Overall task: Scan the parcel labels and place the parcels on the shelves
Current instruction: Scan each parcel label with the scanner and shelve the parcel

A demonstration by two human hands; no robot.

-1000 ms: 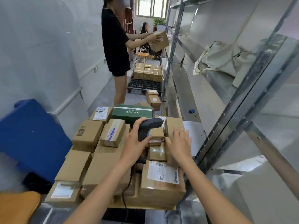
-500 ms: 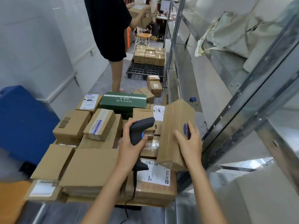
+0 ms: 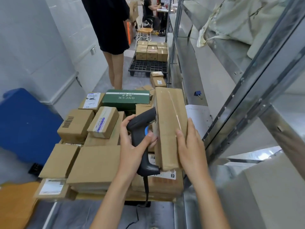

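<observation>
From the head view, the right hand [image 3: 189, 146] holds a long brown parcel [image 3: 170, 126] up on its edge, thumb across the near taped face and the other fingers hidden behind, so the grip looks like a clamp round its lower part. The parcel is turned with its left side toward the scanner [image 3: 142, 138], most likely because the label sits on that side; only a thin strip of print shows there, too narrow to read. The left hand [image 3: 132, 142] is wrapped round the scanner's handle, one finger on the blue trigger, and the scanner's nose is right against the parcel's left side. Its cord hangs down in front of the stack.

The parcel is lifted clear above the pile of boxes [image 3: 92, 146] on the low cart, near the shelf frame [image 3: 244, 96] on the right, which keeps the move to a shelf short once the label is read.

As for what holds what: the cart carries many brown boxes and a green box [image 3: 127, 100]; the upper shelf holds a pale cloth bag [image 3: 231, 22]; the lower shelf has a sheet of paper [image 3: 198, 119] and a blue clip [image 3: 197, 93]; a dark pallet [image 3: 148, 66] further along carries more boxes
</observation>
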